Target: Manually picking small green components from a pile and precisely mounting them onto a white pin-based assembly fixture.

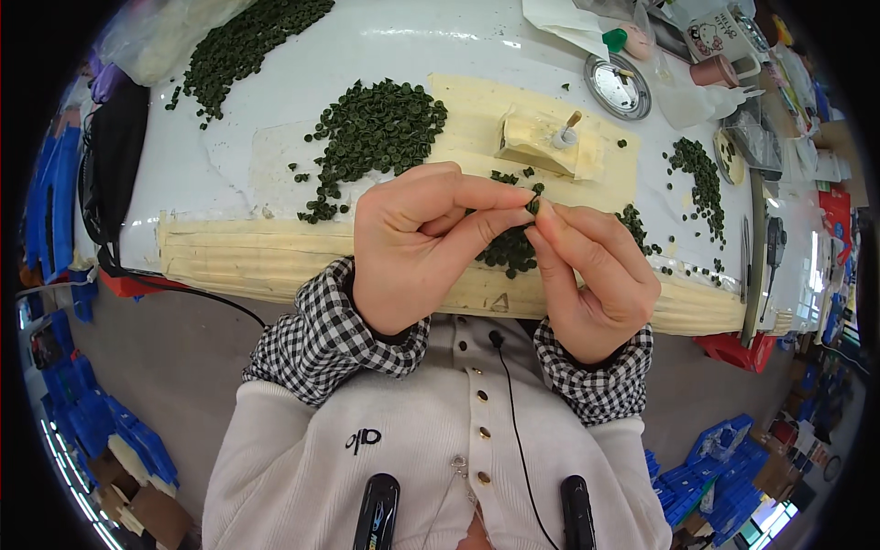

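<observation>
Above the table's near edge, my left hand (pixel 408 247) and my right hand (pixel 600 275) meet fingertip to fingertip. Between them is a small dark green piece (pixel 533 205), pinched by thumb and forefinger from both sides; the fingertips hide most of it. Below the hands lies a small heap of dark green round pieces (pixel 510 255), partly covered by my fingers. A larger heap of such pieces (pixel 380 128) spreads to the left of them. Just beyond my fingers stands a block wrapped in yellowish tape (pixel 541 145), carrying a small white cup (pixel 565 137) with a brownish stick in it.
More green pieces lie in a heap at the far left (pixel 243 60) and another at the right (pixel 701 188). A round metal dish (pixel 617 87) sits at the back right. Yellowish tape (pixel 257 261) covers the table's near edge. A black bag (pixel 115 170) hangs at the left.
</observation>
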Motion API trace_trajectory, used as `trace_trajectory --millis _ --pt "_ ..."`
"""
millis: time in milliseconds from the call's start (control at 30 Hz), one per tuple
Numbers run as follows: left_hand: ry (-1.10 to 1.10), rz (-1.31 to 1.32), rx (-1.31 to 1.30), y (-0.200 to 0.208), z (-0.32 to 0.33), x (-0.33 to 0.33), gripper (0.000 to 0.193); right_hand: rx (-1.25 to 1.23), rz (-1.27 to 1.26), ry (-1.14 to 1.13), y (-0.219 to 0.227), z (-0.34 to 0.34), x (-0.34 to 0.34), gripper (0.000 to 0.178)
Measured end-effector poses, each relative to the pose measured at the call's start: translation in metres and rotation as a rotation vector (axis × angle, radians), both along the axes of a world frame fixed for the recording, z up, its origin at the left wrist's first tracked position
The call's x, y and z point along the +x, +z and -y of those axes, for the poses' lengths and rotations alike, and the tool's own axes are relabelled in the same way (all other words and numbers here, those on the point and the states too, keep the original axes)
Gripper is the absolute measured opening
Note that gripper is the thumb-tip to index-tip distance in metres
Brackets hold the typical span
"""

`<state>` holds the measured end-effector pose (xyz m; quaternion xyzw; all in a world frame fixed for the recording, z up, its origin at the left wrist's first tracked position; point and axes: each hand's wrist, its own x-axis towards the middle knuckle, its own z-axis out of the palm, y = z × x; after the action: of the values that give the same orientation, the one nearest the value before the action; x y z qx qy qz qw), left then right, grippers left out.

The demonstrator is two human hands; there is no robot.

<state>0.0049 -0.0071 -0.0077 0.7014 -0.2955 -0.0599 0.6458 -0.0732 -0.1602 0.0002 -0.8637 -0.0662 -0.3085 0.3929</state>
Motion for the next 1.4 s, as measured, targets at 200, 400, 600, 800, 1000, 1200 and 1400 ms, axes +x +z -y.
trace_trajectory --millis 200,400,600,800,1000,1200,1400 --pt "0.037 -0.075 -0.010 0.005 0.002 0.001 0.019 -0.032 0.000 -0.010 0.005 0.001 0.004 0.029" --pt "0.080 -0.075 0.032 0.009 0.000 -0.002 0.021 0.047 -0.051 -0.205 0.028 0.025 0.017 0.023" --pt "0.103 -0.107 0.042 0.007 0.000 -0.003 0.021 -0.263 -0.053 -0.152 0.026 0.045 0.049 0.012" --pt "0.117 -0.096 0.043 0.006 0.000 -0.002 0.021 -0.253 -0.052 -0.124 0.025 0.042 0.054 0.008" --pt "0.135 -0.017 0.052 0.007 0.002 -0.001 0.018 -0.028 0.073 -0.059 0.049 0.030 0.030 0.013" --pt "0.121 -0.016 0.064 0.006 0.001 -0.002 0.021 0.239 -0.068 0.251 0.031 0.020 0.036 0.017" --pt "0.106 -0.039 0.063 0.006 0.000 -0.002 0.021 0.216 -0.138 0.275 0.032 0.021 0.035 0.018"
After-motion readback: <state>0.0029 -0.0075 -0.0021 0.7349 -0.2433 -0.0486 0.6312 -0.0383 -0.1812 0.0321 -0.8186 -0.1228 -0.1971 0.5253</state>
